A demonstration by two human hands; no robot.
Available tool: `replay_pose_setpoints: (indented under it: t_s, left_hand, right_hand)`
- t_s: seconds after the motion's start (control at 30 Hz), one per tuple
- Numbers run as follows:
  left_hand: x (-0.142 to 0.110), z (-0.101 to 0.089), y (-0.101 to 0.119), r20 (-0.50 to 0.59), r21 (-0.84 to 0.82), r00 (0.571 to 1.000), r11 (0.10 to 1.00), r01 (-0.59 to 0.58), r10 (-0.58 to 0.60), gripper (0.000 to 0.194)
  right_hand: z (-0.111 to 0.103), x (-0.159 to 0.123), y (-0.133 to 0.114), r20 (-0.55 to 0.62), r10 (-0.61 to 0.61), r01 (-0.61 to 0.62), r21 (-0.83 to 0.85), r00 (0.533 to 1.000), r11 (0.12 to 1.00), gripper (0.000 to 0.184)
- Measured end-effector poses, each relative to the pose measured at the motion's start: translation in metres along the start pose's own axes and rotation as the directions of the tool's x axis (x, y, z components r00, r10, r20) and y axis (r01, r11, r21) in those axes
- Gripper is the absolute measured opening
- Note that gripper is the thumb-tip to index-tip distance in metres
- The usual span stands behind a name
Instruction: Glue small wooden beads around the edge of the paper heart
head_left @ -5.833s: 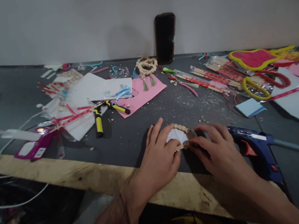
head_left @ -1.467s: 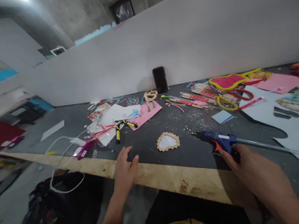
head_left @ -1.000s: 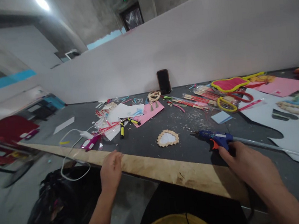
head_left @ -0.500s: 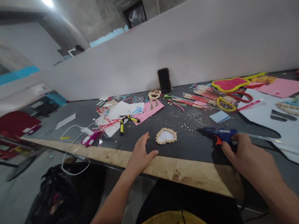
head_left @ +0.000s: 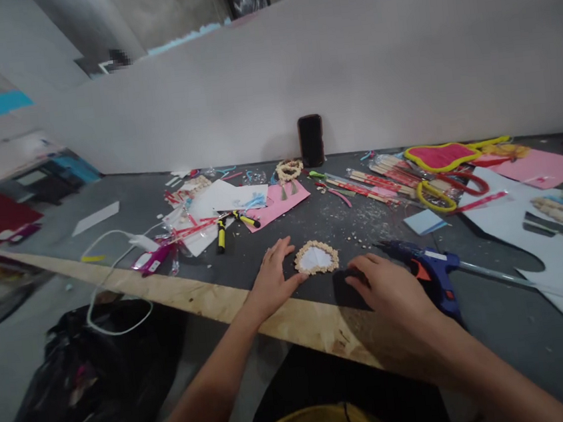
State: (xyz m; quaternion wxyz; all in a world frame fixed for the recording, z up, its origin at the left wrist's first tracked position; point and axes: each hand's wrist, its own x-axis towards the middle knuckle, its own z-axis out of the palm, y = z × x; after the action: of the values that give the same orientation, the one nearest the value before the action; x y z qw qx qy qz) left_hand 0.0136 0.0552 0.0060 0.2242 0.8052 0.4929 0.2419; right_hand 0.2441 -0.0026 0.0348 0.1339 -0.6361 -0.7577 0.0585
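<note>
A small white piece with a bumpy beige border (head_left: 337, 257) lies flat on the dark table top, near its front edge. My left hand (head_left: 273, 280) rests at the left of this piece, fingers stretched and thumb apart, the thumb tip close to the border. On the other side, my right hand (head_left: 389, 288) hovers low with loosely bent fingers and a gap between thumb and forefinger; I see nothing in it. A blue hot glue gun (head_left: 441, 267) with an orange trigger lies just right of that hand, a clear glue stick (head_left: 494, 276) sticking out behind.
A phone (head_left: 311, 141) leans on the white partition. Yellow-black pliers (head_left: 220, 236), pink paper (head_left: 281, 207), a blue-white card (head_left: 426, 222) and yellow-handled scissors (head_left: 434, 198) lie around. White paper (head_left: 509, 227) spreads at right. A black bag (head_left: 93, 385) sits on the floor.
My right hand has let go of the glue gun and moved left to the bordered piece. My left hand has come slightly closer to it. The view has tilted down.
</note>
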Motion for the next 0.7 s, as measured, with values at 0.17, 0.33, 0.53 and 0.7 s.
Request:
replay_pose_setpoints:
  t_s: [0.17,0.33,0.53,0.7]
  left_hand:
    - [-0.001,0.002,0.000,-0.020,0.019,1.000,1.000,-0.018,0.019,0.069]
    - [-0.001,0.001,-0.002,-0.014,0.026,0.998,0.998,-0.060,0.060,0.069]
    - [-0.001,0.001,-0.003,-0.017,0.034,0.998,0.997,-0.065,0.066,0.068]
    - [-0.001,0.001,-0.004,-0.014,0.031,0.998,0.997,-0.064,0.064,0.069]
  right_hand:
    - [0.011,0.014,-0.008,-0.007,0.048,-0.048,-0.042,0.999,0.998,0.013]
    - [0.014,0.017,-0.010,-0.006,0.060,-0.060,-0.066,0.998,0.996,0.017]
    - [0.018,0.019,-0.008,0.000,0.036,-0.036,-0.063,0.999,0.997,0.022]
    - [0.021,0.019,-0.006,-0.037,0.024,-0.026,-0.049,0.999,0.998,0.022]
